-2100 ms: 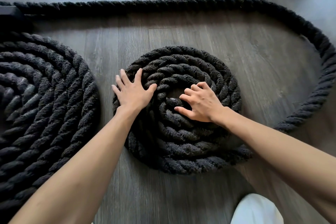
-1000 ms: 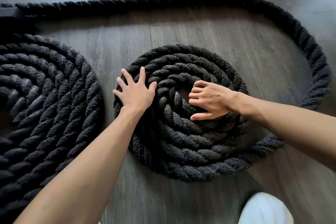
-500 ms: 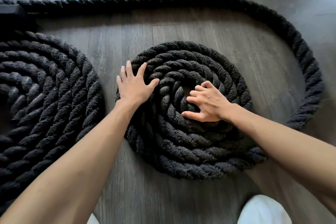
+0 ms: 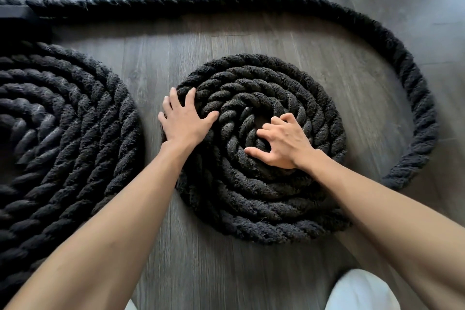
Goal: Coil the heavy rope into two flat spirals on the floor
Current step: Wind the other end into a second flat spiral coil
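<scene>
Left grip [image 4: 186, 123] pressing flat, right grip [image 4: 284, 143] hooked into inner turns, the thick black twisted rope spiral [image 4: 251, 209] now sits rotated further, its slack shorter.

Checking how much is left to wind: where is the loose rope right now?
In the head view, the loose rope curves along the far side and down the right of the small coil.

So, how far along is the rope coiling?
Done: the large spiral on the left looks wound. In hand: on the small spiral, the left hand presses the rim, the right hand hooks the inner turns. Left: the loose rope on the right, not yet wound in.
</scene>
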